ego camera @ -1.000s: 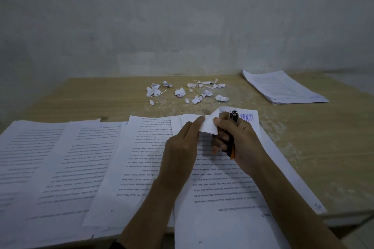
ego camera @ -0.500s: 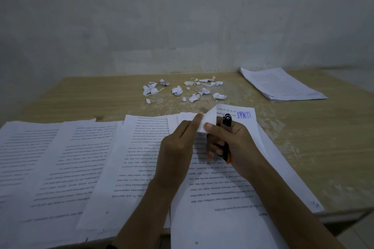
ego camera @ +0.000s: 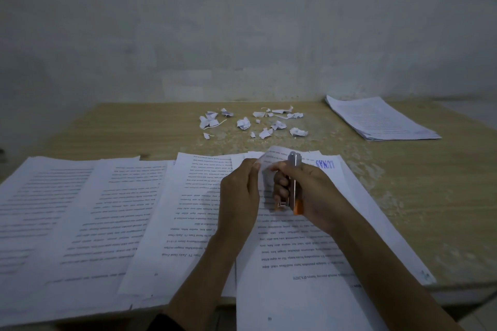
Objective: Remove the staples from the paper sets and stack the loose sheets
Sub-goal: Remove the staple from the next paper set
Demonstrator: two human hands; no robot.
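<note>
A stapled paper set (ego camera: 304, 258) with printed text and a blue stamp lies in front of me at the table's near edge. Its far corner (ego camera: 271, 154) is curled up. My left hand (ego camera: 239, 193) pinches that corner with thumb and forefinger. My right hand (ego camera: 306, 191) also pinches the corner while holding a metal stapler with an orange end (ego camera: 293, 183) upright in its palm. Loose printed sheets (ego camera: 80, 212) lie spread side by side to the left, overlapping one another.
Several torn paper scraps (ego camera: 252, 123) are scattered on the wooden table (ego camera: 419, 196) beyond my hands. A neat stack of sheets (ego camera: 376, 118) sits at the far right corner. A grey wall stands right behind the table.
Both hands have stayed on the set's far corner. The corner has been bent over so its printed side now shows, and the stapler sits more upright in my right hand.
</note>
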